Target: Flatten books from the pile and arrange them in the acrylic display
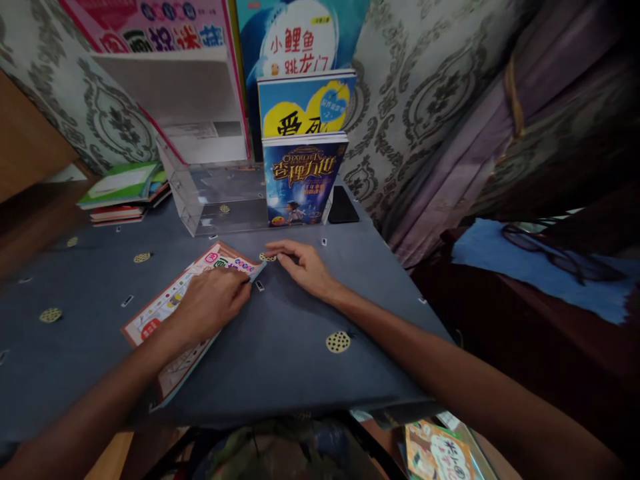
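Observation:
A thin pink and white picture book (173, 287) with a colourful printed cover lies aslant on the left part of the table. My left hand (215, 300) is on top of it, fingers bent down around its upper right part; the fingertips are partly hidden. Just right of the book, my right hand (305, 267) is over the tablecloth, holding nothing, with its fingers stretched to the left and the thumb a little apart. It is near a printed pineapple and does not touch the book.
A clear acrylic book stand (220, 217) at the back holds a blue book (305, 180) and several others. Green and red books (123, 187) are stacked left of it. A black flat object (344, 205) lies on its right. Glasses (545, 257) rest on blue cloth (480, 250) at right.

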Available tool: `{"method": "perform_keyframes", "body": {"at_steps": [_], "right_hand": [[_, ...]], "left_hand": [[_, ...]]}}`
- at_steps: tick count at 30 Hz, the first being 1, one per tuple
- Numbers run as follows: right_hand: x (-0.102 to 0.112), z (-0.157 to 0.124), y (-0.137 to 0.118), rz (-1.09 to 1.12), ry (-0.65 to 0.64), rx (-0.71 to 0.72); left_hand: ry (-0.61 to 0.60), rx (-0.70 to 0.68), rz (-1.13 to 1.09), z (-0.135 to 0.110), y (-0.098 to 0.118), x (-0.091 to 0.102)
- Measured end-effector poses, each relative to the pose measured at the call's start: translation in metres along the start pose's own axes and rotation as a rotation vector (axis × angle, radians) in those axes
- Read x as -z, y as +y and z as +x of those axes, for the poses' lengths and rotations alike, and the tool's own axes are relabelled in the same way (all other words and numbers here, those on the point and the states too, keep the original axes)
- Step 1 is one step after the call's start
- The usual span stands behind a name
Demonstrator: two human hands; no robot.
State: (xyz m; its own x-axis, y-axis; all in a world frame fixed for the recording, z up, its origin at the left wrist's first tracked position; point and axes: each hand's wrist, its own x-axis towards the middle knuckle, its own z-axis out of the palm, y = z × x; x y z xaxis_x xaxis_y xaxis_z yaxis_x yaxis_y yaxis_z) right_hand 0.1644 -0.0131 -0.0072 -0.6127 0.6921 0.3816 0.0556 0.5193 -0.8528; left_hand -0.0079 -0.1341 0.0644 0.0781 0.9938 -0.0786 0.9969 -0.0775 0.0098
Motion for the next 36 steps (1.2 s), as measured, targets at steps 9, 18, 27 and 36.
{"method": "perform_keyframes", "body": {"at_steps": [9,18,27,36], "right_hand": [[0.002,-0.002,-0.01,0.002,0.021,-0.007],[0.005,-0.007,-0.014,-0.209,-0.032,0.117],[0.008,-0.007,-0.009,-0.427,-0.207,0.204],[0.003,-0.008,-0.008,-0.536,-0.205,0.26]], "left_hand": [[-0.017,-0.06,-0.093,0.002,-0.011,0.005],[0.03,0.003,0.164,-0.007,0.016,-0.013],[0.103,-0.109,0.172,-0.012,0.009,-0.027],[0.071,-0.194,0.151,-0.012,-0.001,-0.027]]}}
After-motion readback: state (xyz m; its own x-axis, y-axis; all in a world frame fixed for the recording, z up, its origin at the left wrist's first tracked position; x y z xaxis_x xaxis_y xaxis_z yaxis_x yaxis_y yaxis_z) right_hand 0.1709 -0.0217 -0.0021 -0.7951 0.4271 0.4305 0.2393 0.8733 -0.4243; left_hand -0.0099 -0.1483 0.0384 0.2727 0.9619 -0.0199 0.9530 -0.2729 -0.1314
